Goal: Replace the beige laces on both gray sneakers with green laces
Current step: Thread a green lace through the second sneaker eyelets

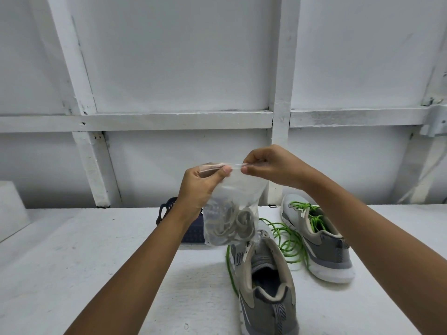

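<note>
**Beige laces (239, 226) bagged above the bench (96, 262)**

We pinch the top edge of the clear plastic bag (237, 187) with our left hand (199, 187) and right hand (271, 165). Below, the far gray sneaker (324, 240) carries green lace (314, 222); the near gray sneaker (266, 286) stands just left of it.

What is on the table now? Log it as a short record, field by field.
left grip: pinches top of bag
right grip: pinches same top edge
bag: clear, held up, beige laces inside
far sneaker: gray, laced in green
near sneaker: gray, toe hidden behind bag
loose green lace: trails on table between sneakers
basket: dark blue, behind bag
</note>
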`<action>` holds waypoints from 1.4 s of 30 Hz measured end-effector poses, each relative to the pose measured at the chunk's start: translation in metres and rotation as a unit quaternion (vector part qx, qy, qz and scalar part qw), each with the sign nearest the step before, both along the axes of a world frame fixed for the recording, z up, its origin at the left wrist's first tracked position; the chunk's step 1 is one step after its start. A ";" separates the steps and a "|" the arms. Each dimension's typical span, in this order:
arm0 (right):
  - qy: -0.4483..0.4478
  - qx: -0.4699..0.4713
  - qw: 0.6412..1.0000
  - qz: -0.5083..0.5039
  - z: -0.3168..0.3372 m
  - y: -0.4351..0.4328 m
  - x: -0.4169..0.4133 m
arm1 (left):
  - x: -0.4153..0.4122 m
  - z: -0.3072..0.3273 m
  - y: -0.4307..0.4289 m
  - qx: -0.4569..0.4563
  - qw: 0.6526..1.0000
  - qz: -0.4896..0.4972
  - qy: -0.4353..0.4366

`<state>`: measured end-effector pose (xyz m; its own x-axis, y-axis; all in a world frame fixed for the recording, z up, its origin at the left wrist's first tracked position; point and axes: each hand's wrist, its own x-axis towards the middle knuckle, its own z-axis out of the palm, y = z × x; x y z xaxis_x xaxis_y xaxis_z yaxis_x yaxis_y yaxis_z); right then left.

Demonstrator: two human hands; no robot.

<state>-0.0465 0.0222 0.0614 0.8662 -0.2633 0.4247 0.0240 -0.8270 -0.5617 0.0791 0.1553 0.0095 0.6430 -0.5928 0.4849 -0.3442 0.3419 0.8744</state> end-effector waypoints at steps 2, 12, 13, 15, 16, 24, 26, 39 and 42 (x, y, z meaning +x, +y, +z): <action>-0.005 -0.007 1.000 0.000 0.001 0.000 -0.001 | -0.002 0.000 0.001 -0.004 1.000 0.004 0.001; 0.004 -0.105 0.994 -0.014 0.005 0.007 -0.002 | -0.004 0.000 0.007 0.017 0.998 0.025 -0.052; 0.001 -0.105 0.994 -0.016 0.004 0.008 -0.001 | -0.004 0.000 0.007 0.018 0.998 0.025 -0.051; -0.001 -0.101 0.995 -0.023 0.004 0.008 0.001 | -0.005 -0.001 0.007 0.016 0.998 0.026 -0.048; -0.003 -0.098 0.995 -0.023 0.004 0.008 0.002 | -0.005 -0.001 0.007 0.012 0.999 0.025 -0.047; -0.033 -0.095 0.995 -0.005 0.000 0.011 0.001 | -0.006 -0.004 0.009 0.004 0.998 0.013 -0.067; -0.040 -0.099 0.994 0.002 -0.002 0.012 0.000 | -0.005 -0.006 0.008 0.001 0.998 0.007 -0.068; -0.149 -0.002 0.989 -0.023 -0.009 0.005 0.004 | 0.019 -0.027 0.015 0.037 0.996 0.086 -0.006; -0.226 0.109 0.967 -0.049 -0.008 -0.001 0.009 | 0.026 -0.042 0.016 0.029 0.982 0.124 0.139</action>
